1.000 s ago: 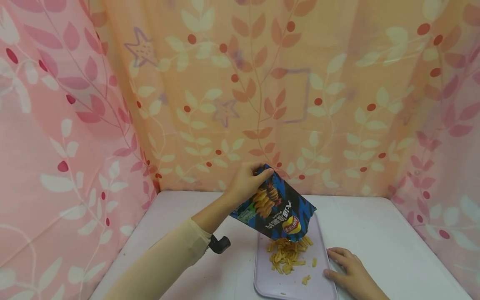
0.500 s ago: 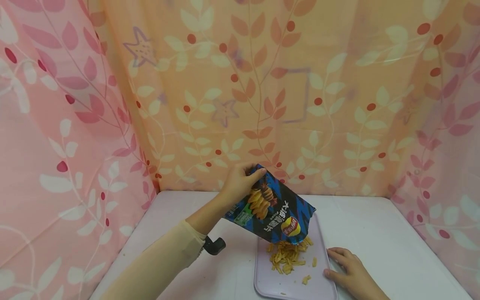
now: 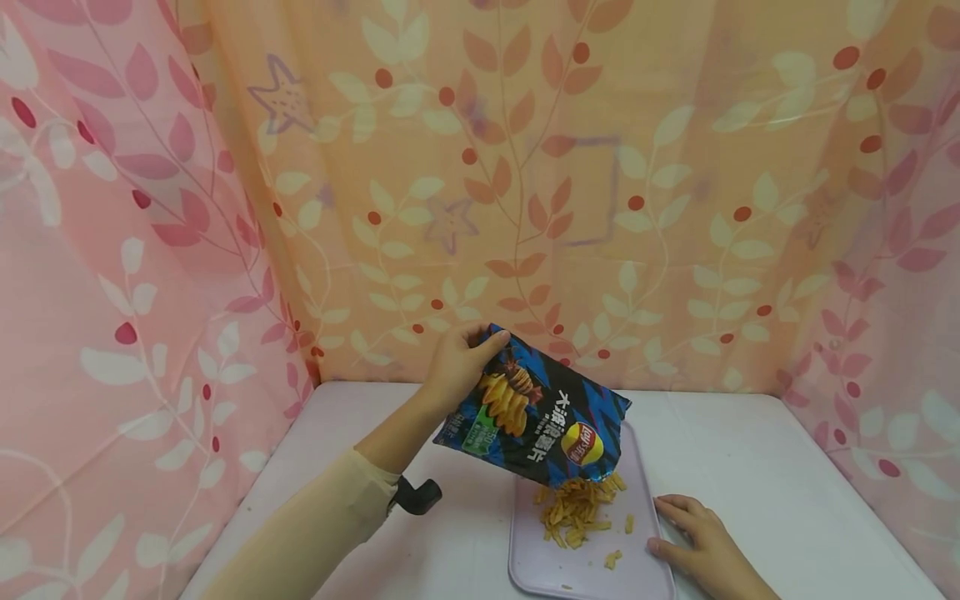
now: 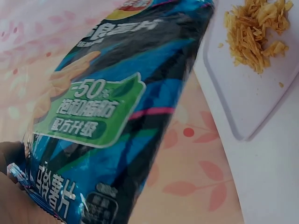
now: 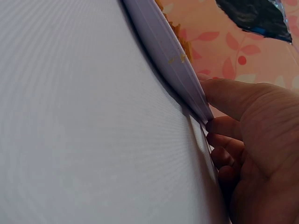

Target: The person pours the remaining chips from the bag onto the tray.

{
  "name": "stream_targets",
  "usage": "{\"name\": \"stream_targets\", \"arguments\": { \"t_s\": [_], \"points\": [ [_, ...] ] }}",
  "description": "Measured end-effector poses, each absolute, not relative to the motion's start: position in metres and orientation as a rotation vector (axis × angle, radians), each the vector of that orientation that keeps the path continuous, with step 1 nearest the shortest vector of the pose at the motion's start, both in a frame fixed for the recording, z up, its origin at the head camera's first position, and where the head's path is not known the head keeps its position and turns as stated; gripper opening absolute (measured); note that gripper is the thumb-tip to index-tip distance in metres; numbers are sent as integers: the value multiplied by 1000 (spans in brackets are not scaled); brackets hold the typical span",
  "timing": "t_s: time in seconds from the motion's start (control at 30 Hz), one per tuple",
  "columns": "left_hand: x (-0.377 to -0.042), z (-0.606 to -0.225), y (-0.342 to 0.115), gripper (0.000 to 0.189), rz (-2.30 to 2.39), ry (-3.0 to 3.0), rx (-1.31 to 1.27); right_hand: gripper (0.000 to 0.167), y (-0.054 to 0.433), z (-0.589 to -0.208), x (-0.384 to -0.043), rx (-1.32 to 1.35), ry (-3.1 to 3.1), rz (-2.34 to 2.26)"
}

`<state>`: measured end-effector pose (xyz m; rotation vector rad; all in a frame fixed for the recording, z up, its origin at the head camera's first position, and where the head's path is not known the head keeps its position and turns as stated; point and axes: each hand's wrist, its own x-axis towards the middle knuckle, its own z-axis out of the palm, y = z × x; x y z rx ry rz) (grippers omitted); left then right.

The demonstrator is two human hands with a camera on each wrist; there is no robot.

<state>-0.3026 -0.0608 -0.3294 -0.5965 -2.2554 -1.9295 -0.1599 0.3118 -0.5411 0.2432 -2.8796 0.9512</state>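
Observation:
My left hand (image 3: 455, 364) pinches a blue and black potato chip bag (image 3: 543, 417) by its bottom end, thumb on the printed front. The bag tilts mouth-down to the right over a pale purple tray (image 3: 547, 571). Below the mouth lies a heap of yellow chip pieces (image 3: 573, 518), partly covered by the bag in the head view; the left wrist view shows the chips (image 4: 254, 35) more fully. At the tray's right side, my right hand (image 3: 701, 537) holds the rim, thumb over the edge (image 5: 187, 79) and the other fingers curled against it.
A white table (image 3: 750, 467) carries the tray. Floral curtains (image 3: 480, 208) close in the back and both sides. A dark strap-like piece (image 3: 420, 496) sticks out from my left wrist. Two loose chip bits (image 3: 612, 559) lie apart from the heap.
My left hand has moved left and slightly up with the bag, so its front faces me more and it lies flatter. The right hand, tray and heap look the same.

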Motion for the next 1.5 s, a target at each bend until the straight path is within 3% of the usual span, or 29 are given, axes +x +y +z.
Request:
{"name": "stream_targets", "arguments": {
  "t_s": [0.67,1.1,1.5],
  "points": [
    [-287,-334,-97,27,-2091,-2128,-270,60,313,-549,-160,256,-2876,897],
    [-285,-345,-119,37,-2204,-2035,-22,60,313,-547,-161,277,-2847,877],
    [-253,-350,-129,42,-2179,-1984,-36,57,314,-546,-161,275,-2830,849]
  ]
}}
